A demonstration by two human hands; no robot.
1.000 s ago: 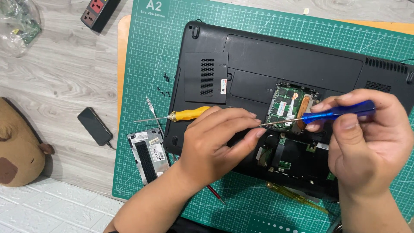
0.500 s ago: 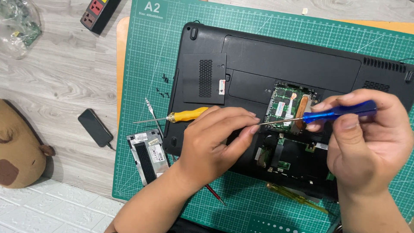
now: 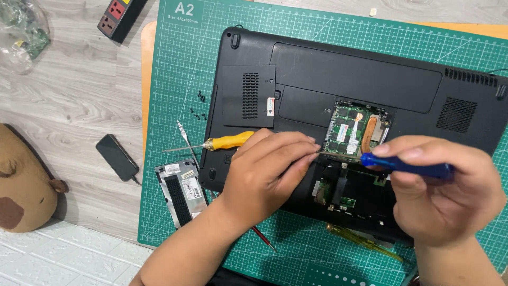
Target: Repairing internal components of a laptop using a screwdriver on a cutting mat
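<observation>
Gripping a blue-handled screwdriver [image 3: 406,167] in the right hand [image 3: 442,193], fingers curled tight around the handle, thumb laid along the top. Running left from that handle, a thin metal shaft, its tip pinched between the fingertips [image 3: 312,153] of the left hand [image 3: 267,172], fingers drawn narrow about it. Resting that left hand on an upturned black laptop [image 3: 360,79], just beside the open bay with its green memory board [image 3: 346,130] and copper heat pipe [image 3: 369,132]. Lying on a green cutting mat [image 3: 180,69]: the laptop, a yellow-handled screwdriver [image 3: 225,142] partly under the left hand, a removed drive [image 3: 181,189] near the wrist, small black screws [image 3: 198,106]. Off the mat on the wooden floor [image 3: 79,95]: a dark phone [image 3: 117,157] and a power strip [image 3: 120,17].
</observation>
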